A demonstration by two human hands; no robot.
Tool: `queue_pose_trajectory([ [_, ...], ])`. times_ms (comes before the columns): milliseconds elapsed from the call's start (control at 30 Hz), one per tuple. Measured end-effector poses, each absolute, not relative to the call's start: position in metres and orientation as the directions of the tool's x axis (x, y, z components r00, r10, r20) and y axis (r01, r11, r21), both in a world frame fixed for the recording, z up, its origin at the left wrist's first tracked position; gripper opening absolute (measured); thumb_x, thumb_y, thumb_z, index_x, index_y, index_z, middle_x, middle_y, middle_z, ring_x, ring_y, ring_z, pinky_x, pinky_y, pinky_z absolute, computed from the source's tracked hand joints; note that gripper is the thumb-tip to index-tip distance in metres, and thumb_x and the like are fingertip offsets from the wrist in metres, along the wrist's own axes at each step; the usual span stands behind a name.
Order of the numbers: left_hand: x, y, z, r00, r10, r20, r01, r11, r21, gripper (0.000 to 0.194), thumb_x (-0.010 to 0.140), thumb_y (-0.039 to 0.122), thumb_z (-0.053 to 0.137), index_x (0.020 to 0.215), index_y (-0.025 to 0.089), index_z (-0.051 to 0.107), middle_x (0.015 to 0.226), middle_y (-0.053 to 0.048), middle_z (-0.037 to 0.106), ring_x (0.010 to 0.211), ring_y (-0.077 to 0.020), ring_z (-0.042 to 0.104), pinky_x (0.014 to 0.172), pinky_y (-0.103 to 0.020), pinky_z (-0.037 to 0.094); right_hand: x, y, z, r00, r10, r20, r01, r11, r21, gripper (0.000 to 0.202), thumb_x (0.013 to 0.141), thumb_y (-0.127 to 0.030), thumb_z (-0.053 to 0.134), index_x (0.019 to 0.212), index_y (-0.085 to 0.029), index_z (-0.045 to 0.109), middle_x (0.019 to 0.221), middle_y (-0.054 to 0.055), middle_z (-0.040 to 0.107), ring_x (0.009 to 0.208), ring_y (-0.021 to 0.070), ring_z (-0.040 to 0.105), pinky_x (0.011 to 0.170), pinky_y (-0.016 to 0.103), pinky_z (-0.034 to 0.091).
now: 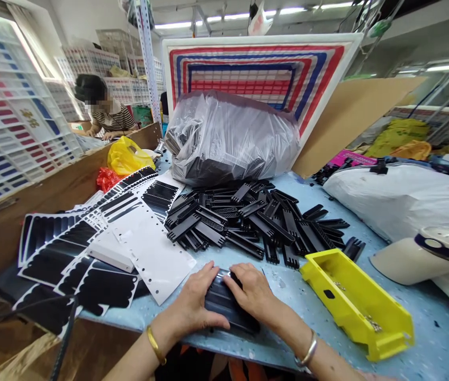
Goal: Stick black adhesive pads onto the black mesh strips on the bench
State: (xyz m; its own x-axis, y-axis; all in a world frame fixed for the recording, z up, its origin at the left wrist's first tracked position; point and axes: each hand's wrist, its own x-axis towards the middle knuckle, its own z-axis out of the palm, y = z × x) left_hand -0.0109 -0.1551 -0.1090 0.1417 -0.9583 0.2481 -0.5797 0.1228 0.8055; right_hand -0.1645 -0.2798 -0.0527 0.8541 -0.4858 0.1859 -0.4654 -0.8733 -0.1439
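Several long black plastic pieces point(230, 305) lie side by side near the table's front edge, between my two hands. My left hand point(197, 300) grips their left side, with the thumb along the near end and the fingers at the far end. From the right, my right hand point(253, 292) holds them, its fingers bent over the far end and top. Beyond my hands spreads a heap of loose black plastic pieces point(244, 219), some with toothed ends. To the left lie sheets of black stickers point(105, 288) on white backing, with a blank white sheet point(161, 254) on top.
A yellow bin point(359, 301) with small metal parts stands at the right. Behind the heap sits a filled plastic bag point(232, 137) before a striped crate point(256, 58). A white visor cap point(419, 256) lies far right. Another person point(109, 114) sits at the back left.
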Motion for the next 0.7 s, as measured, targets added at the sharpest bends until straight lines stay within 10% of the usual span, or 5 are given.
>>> queue_pose_trajectory([
  [233,-0.007,-0.138,-0.113,0.281,-0.944,0.174,-0.512,0.005,0.859,0.103,0.052,0.014,0.083,0.146,0.02,0.042,0.15,-0.018,0.041,0.143,-0.0405,0.028,0.116,-0.058,0.025,-0.186,-0.264,-0.026,0.957,-0.29,-0.025,-0.291,-0.953,-0.086,0.103,0.058,-0.057,0.082,0.14,-0.005,0.05,0.14,0.029,0.048,0.12,0.0474,0.049,0.098,0.065,0.035],
  [500,-0.02,-0.153,-0.094,0.5,-0.865,0.039,-0.032,0.027,0.999,0.083,0.051,0.004,0.073,0.131,0.021,0.061,0.127,-0.013,0.065,0.123,-0.0374,0.055,0.112,-0.05,0.035,-0.171,-0.276,-0.019,0.897,-0.432,-0.088,-0.441,-0.886,-0.141,0.104,0.051,-0.044,0.081,0.143,-0.008,0.047,0.143,0.026,0.046,0.117,0.0436,0.051,0.099,0.061,0.037],
  [700,-0.056,-0.165,-0.106,0.641,-0.729,-0.239,0.562,0.235,0.793,0.1,0.05,0.023,0.089,0.139,0.011,0.048,0.144,-0.024,0.048,0.131,-0.038,0.048,0.107,-0.045,0.043,-0.167,-0.314,-0.017,0.779,-0.62,-0.093,-0.55,-0.605,-0.576,0.077,0.054,-0.047,0.074,0.125,-0.017,0.066,0.119,0.013,0.067,0.109,0.0354,0.059,0.096,0.048,0.045],
])
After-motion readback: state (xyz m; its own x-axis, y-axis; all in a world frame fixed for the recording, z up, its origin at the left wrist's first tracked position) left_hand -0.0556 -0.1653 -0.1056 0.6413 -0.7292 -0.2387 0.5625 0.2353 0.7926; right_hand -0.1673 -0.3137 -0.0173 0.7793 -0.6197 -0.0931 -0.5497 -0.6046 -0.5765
